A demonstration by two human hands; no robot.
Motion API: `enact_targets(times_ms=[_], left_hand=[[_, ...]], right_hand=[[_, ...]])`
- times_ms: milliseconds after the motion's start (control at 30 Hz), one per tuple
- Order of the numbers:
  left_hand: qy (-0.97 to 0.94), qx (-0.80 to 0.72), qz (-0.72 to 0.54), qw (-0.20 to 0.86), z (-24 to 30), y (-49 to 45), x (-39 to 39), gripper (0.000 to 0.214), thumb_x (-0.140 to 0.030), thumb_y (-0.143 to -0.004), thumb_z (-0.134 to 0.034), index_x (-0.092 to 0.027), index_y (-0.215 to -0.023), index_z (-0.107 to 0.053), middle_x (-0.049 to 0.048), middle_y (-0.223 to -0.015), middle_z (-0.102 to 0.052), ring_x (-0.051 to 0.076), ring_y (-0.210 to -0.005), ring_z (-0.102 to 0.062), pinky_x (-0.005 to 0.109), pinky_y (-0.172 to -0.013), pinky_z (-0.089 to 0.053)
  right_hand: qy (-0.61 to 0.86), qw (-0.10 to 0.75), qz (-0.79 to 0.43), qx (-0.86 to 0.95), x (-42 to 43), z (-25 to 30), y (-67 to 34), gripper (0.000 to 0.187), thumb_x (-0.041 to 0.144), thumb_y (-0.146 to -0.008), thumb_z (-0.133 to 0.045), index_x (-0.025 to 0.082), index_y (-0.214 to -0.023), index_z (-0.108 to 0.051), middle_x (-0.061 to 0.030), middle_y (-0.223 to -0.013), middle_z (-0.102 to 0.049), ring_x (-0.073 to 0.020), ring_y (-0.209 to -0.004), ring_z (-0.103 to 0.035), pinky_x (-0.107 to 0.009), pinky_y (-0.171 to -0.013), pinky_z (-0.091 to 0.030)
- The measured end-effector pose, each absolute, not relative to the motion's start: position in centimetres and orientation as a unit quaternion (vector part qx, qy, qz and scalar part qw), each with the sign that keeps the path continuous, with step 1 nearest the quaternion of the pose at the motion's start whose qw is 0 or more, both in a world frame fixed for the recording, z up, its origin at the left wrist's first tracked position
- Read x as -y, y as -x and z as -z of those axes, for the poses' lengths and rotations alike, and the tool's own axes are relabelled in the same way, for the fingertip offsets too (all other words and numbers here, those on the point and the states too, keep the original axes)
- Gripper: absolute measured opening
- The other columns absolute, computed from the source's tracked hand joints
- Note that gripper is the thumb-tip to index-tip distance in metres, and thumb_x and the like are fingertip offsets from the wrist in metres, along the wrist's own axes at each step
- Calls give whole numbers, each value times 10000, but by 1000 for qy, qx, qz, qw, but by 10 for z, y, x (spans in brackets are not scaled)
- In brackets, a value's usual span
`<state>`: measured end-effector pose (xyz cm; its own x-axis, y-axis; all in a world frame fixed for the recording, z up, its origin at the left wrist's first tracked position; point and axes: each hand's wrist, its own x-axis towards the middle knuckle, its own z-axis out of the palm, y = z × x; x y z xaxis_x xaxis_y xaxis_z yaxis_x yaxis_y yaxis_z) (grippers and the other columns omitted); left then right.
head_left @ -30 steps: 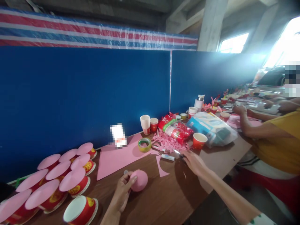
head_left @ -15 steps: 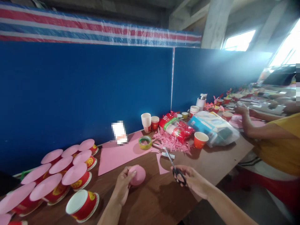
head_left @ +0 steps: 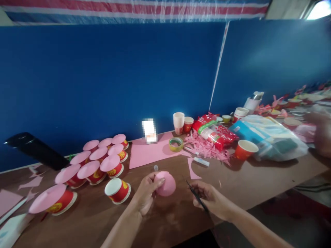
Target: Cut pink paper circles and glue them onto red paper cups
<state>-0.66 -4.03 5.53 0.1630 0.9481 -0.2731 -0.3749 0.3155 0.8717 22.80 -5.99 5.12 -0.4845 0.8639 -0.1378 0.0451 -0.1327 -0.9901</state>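
My left hand [head_left: 146, 193] is closed around a pink paper cone [head_left: 165, 183], held just above the brown table [head_left: 245, 182]. My right hand [head_left: 210, 199] grips a pair of black-handled scissors [head_left: 197, 196] whose blades point up and left toward the cone. The two hands are a short gap apart near the table's front edge.
Several upturned red cups capped with pink cones [head_left: 95, 162] stand at the left, one bare red cup [head_left: 117, 190] nearest. A pink sheet [head_left: 150, 153], tape roll [head_left: 176, 144], glue stick [head_left: 201, 161], pink scraps [head_left: 207, 148], an orange cup [head_left: 245, 150], snack packets and a plastic bag [head_left: 274, 137] lie behind. Another person's blurred arm [head_left: 322, 134] is at the right.
My right hand took the scissors off the table and drew them back toward the cone. The view swung left and down, so the neighbour has mostly left the picture.
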Motion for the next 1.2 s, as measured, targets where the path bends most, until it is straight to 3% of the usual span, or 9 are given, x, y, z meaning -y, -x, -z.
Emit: enact_targets(times_ms=[200, 333, 800, 1200], left_hand=[[-332, -457, -454, 689, -63, 11, 56, 294, -290, -615, -752, -142, -858, -675, 58, -813, -656, 131, -685, -547, 205, -594, -404], [-330, -444, -436, 710, -63, 8, 61, 331, -283, -626, -745, -146, -918, -670, 65, -823, -662, 146, -696, -564, 225, -614, -420], [-327, -438, -417, 726, -57, 1, 59, 329, -284, -641, -730, -133, -928, -674, 84, -831, -662, 154, -696, -569, 235, -621, -428], [-336, -443, -403, 727, -56, -2, 60, 288, -261, -658, -713, -134, -913, -670, 54, -785, -643, 122, -657, -539, 215, -593, -403]], right_hand=[[359, 261, -691, 571, 65, -56, -225, 274, 211, -712, -665, 158, -967, -578, 32, -679, -549, -64, -592, -460, -177, -537, -344], [354, 239, -705, 566, 66, -58, -224, 255, 196, -720, -639, 141, -964, -590, 32, -653, -539, -60, -565, -443, -172, -504, -328], [355, 236, -729, 536, 64, -60, -224, 337, 306, -677, -671, 149, -970, -616, 12, -657, -561, -73, -543, -488, -172, -484, -397], [356, 236, -731, 533, 64, -59, -224, 327, 287, -680, -671, 143, -970, -626, 14, -650, -554, -65, -525, -490, -168, -477, -403]])
